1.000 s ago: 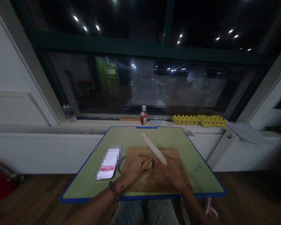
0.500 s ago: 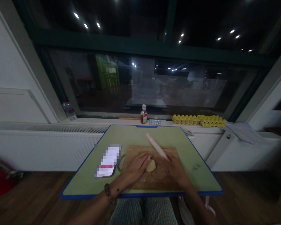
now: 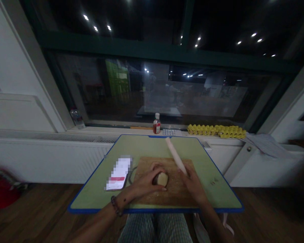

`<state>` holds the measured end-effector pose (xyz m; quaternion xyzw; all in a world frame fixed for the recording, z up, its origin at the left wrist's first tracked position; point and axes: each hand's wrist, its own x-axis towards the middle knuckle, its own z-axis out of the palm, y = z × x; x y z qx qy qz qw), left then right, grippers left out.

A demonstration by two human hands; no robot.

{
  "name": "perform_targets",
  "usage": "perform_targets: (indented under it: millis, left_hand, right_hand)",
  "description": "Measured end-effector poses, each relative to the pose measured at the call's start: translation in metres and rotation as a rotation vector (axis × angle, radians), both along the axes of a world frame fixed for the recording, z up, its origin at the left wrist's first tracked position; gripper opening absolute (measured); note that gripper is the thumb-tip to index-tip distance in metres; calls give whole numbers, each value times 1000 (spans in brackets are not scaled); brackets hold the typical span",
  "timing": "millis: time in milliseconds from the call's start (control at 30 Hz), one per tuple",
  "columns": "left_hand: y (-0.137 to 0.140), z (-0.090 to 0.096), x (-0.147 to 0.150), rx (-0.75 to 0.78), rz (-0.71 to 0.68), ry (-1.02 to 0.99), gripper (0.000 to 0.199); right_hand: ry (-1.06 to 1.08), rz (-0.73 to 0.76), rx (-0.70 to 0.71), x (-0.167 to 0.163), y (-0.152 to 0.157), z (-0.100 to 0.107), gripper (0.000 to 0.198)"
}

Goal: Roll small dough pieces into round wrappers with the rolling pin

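A pale lump of dough (image 3: 162, 179) sits on the wooden board (image 3: 177, 195), a little left of its middle. My left hand (image 3: 152, 180) curls around it from the left, thumb at the near side and fingers at the far side. My right hand (image 3: 192, 184) is closed around the near end of a light rolling pin (image 3: 176, 155). The pin slants away to the far left, its far end past the board's back edge. Some white specks lie on the board near the dough.
The board rests on a green folding table (image 3: 96, 189) with a blue rim. A phone (image 3: 119, 173) with a lit screen and a dark cable (image 3: 132, 173) lie to the left. On the sill stand a small red-labelled bottle (image 3: 156, 124), yellow egg trays (image 3: 215, 131) and a clear bottle (image 3: 77, 118).
My left hand has gone from lying flat beside the dough to gripping around it with thumb and fingers. The rolling pin's far end has swung to the right and away.
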<state>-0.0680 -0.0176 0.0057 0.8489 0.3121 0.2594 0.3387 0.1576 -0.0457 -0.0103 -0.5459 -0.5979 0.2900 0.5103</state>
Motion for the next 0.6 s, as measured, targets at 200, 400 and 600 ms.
perform_targets:
  millis: [200, 400, 600]
  left_hand:
    - [-15, 3, 20, -36, 10, 37, 42]
    - [-22, -9, 32, 68, 185, 145, 32]
    - [-22, -7, 35, 57, 207, 138, 44]
  right_hand:
    - [539, -61, -34, -11, 0, 12, 39]
    - [753, 62, 128, -23, 3, 44, 46]
    - [686, 149, 46, -48, 7, 70, 45]
